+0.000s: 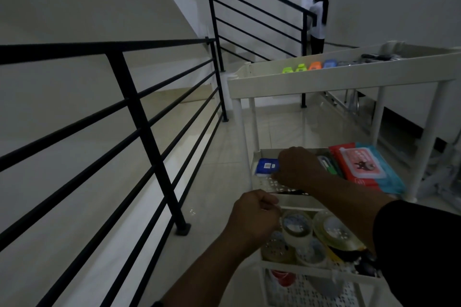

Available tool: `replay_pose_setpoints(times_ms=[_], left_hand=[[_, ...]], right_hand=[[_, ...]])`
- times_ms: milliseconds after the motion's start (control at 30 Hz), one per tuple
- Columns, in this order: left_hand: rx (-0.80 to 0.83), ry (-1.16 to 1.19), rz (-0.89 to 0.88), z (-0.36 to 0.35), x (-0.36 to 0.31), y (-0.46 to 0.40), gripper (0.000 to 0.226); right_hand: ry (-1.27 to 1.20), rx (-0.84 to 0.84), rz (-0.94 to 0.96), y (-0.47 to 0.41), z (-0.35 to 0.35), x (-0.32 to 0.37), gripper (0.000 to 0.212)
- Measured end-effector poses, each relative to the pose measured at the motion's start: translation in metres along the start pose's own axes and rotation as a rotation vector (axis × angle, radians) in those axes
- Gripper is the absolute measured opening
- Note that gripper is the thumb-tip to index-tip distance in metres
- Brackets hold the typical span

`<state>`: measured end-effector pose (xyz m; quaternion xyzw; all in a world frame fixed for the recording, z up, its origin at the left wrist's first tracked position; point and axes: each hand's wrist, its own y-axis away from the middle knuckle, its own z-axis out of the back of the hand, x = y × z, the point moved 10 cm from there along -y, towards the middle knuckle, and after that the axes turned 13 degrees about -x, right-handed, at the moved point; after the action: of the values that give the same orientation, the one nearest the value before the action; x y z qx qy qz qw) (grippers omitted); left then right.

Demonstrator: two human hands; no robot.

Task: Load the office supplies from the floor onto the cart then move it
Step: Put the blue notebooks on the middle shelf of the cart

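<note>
A white tiered cart (pixel 331 78) stands on the tiled landing. Its top tray holds small green, orange and blue items (pixel 309 66). On the middle shelf lie a blue packet (pixel 266 166), a red wipes pack (pixel 359 166) and a light blue pack (pixel 393 179). My right hand (pixel 298 169) reaches over this shelf, its fingers curled on the blue packet's right edge. My left hand (pixel 254 213) is closed on the front rim of the middle shelf. Rolls of clear tape (pixel 296 225) fill the shelf below.
A black metal railing (pixel 139 117) runs along the left, with the stairwell beyond it. Another person (pixel 318 22) stands at the far end of the landing. The lowest shelf holds a red object (pixel 283 278). A white wall borders the right side.
</note>
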<state>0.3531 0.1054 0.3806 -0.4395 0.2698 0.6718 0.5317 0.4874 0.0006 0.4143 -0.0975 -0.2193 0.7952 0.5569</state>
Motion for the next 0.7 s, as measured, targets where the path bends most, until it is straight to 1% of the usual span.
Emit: replay_pose_setpoints(times_ms=[200,300,467,600,700], left_hand=[[0.007,-0.021,-0.009,-0.002,-0.001,0.002,0.018],[-0.010,-0.039,-0.036,-0.001,-0.009,0.001,0.018],[-0.058,-0.109,-0.102,0.001,-0.022,-0.001,0.022],[-0.097,-0.183,-0.162,0.002,-0.027,0.015,0.018],[-0.110,-0.225,-0.205,0.001,-0.024,0.038,0.021]], right_hand=[[-0.036,-0.041,-0.053,0.005,-0.003,-0.005,0.038],[-0.059,-0.014,-0.064,0.008,-0.002,-0.008,0.034],[-0.107,-0.033,0.035,0.017,0.024,-0.007,0.028],[-0.236,-0.130,0.066,0.044,0.062,-0.006,0.023],[-0.354,-0.226,0.002,0.083,0.089,-0.012,0.018]])
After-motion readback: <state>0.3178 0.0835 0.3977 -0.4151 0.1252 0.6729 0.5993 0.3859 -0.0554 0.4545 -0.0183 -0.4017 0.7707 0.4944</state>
